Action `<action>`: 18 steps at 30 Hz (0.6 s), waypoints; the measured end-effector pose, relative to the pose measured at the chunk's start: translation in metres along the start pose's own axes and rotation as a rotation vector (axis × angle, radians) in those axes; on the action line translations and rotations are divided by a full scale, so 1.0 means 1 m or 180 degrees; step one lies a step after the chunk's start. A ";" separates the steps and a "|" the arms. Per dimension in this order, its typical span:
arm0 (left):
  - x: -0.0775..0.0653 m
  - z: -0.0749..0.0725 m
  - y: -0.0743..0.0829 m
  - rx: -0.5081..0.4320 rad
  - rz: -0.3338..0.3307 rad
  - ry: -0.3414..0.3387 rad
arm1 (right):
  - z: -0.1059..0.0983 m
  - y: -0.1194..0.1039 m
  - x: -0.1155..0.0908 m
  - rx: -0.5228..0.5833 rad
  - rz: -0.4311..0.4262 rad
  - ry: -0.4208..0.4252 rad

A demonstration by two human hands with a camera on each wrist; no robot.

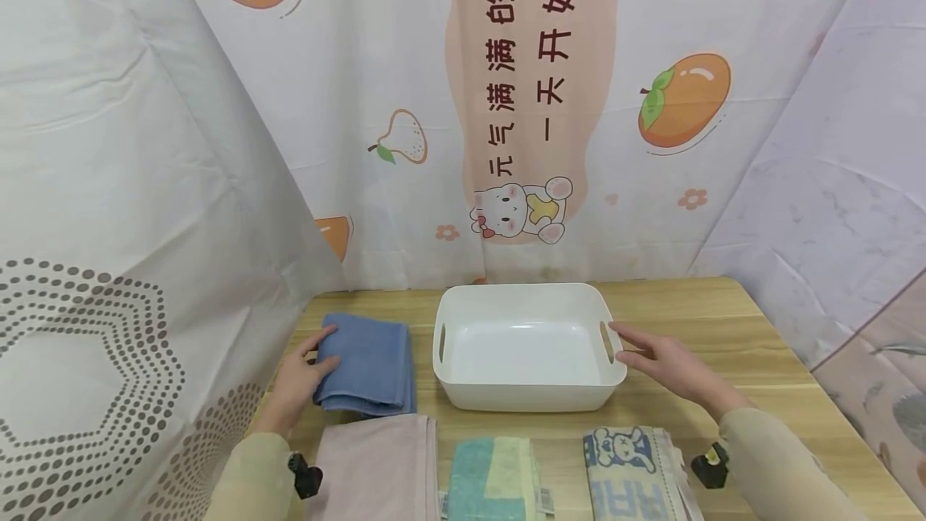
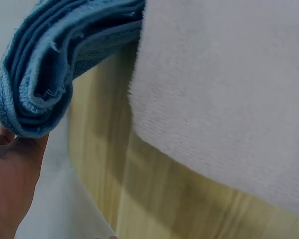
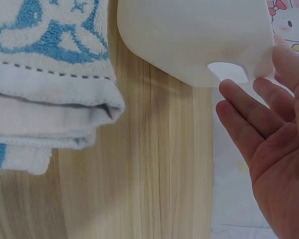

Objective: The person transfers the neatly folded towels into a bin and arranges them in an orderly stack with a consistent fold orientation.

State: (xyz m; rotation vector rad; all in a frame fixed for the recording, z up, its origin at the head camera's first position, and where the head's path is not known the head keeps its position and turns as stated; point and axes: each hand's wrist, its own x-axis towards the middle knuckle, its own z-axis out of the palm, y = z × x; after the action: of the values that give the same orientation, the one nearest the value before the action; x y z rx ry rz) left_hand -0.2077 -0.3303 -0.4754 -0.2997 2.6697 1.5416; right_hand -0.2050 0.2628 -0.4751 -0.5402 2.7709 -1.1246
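In the head view, my left hand (image 1: pixel 295 383) grips the left edge of a folded blue towel (image 1: pixel 369 362) at the table's back left. The left wrist view shows the blue towel's rolled layers (image 2: pixel 40 94) between the fingers; part of that hand is out of frame. A white plastic basket (image 1: pixel 528 397) with handle holes stands right of the towel, nothing inside it. My right hand (image 1: pixel 669 362) has its fingers extended at the basket's right rim. Seen from the right wrist, those fingertips (image 3: pixel 228 88) are beside the handle hole, touching or very near it.
Along the front lie a folded pale pink towel (image 1: pixel 376 465), a teal and yellow towel (image 1: pixel 495 477) and a white-and-blue towel with a cartoon animal (image 1: pixel 633 473). Behind the wooden table (image 1: pixel 680 304) hangs a printed curtain (image 1: pixel 391 207).
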 end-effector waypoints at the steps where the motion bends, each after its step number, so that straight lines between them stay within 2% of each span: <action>1: 0.000 -0.001 0.003 -0.0007 0.0012 -0.0001 | 0.000 0.000 0.000 0.0003 -0.0004 -0.0005; 7: 0.000 -0.005 0.020 -0.0124 0.0101 -0.0064 | -0.001 0.001 0.000 0.0017 0.0004 -0.0004; 18: -0.006 -0.002 0.052 -0.0393 0.0366 0.0063 | -0.001 -0.001 0.000 -0.0001 0.0028 -0.0010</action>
State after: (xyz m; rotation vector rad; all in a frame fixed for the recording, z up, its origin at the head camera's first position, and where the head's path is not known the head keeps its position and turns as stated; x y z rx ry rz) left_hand -0.2113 -0.3061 -0.4295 -0.1695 2.6550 1.7488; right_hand -0.2046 0.2631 -0.4742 -0.5287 2.7683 -1.1205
